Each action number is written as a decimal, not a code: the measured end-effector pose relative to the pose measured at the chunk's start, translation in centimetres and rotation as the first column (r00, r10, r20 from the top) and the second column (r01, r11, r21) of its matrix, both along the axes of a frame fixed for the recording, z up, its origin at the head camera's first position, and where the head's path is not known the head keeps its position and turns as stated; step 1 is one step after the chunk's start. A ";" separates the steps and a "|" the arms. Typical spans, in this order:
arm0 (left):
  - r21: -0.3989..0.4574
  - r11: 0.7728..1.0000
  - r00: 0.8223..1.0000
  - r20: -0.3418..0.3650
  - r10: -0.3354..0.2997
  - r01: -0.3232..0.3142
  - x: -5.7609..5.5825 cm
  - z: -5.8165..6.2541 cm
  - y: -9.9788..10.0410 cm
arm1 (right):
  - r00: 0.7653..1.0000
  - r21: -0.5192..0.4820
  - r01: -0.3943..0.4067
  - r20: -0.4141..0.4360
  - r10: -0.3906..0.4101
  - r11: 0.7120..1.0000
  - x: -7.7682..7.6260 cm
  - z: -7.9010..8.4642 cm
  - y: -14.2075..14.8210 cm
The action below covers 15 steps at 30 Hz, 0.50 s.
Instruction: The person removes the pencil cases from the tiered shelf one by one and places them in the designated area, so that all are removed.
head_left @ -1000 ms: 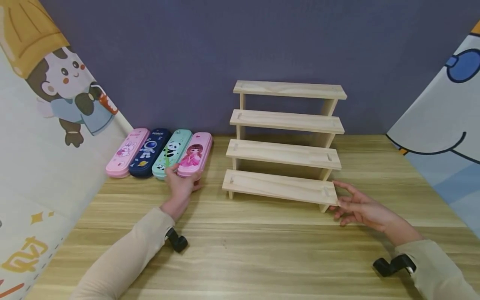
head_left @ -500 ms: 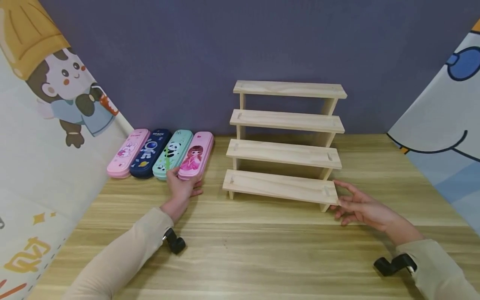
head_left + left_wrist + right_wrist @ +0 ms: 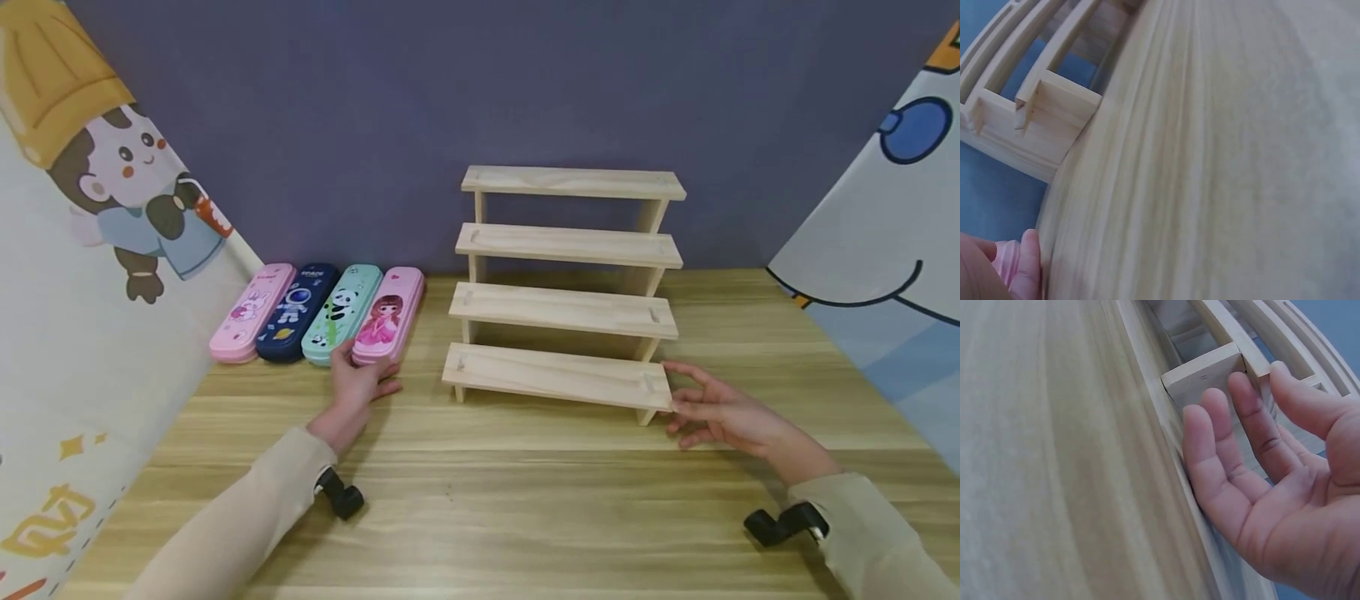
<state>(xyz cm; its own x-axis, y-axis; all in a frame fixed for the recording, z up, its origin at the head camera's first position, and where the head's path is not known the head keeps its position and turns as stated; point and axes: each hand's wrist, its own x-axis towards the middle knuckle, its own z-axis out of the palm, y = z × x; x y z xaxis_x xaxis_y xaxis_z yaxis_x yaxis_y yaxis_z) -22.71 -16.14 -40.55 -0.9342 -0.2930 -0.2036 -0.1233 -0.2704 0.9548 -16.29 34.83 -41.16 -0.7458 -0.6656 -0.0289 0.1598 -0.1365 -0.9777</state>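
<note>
In the head view several flat pencil cases lie in a row at the left. My left hand (image 3: 356,385) is at the front end of the rightmost one, a pink pencil case (image 3: 388,317) with a girl picture. The thumb touches its left front corner; the other fingers stretch past its front edge, and part of the case (image 3: 1005,259) shows between them in the left wrist view. My right hand (image 3: 731,417) holds the right end of the lowest board of a stepped wooden display stand (image 3: 558,371), thumb at the front corner and index finger behind; the other fingers (image 3: 1200,440) hang loosely.
Beside the girl case lie a teal panda case (image 3: 341,312), a navy astronaut case (image 3: 296,310) and a pink rabbit case (image 3: 251,312). A dark blue wall (image 3: 337,125) rises behind the wooden table (image 3: 480,517). Printed cartoon panels stand on both sides.
The girl case has settled level with its neighbours. My left hand has drawn back slightly and its fingers have spread. The right hand stays at the stand, while the head view shifts slightly.
</note>
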 end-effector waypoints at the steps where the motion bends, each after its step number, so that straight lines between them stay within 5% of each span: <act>1: 0.012 1.000 1.000 0.004 -0.009 0.009 0.1 0.1 -0.2 | 1.000 0.006 0.002 0.000 -0.002 1.000 -0.1 0.0 0.0; 11: 0.085 0.987 0.983 0.111 -0.146 0.137 2.1 2.7 -3.3 | 0.996 0.170 0.035 -0.086 -0.021 0.985 0.1 1.1 1.8; 15: 0.100 0.981 0.977 0.117 -0.178 0.167 2.4 4.7 -4.7 | 0.977 0.281 0.121 -0.205 -0.064 0.952 0.7 2.3 3.3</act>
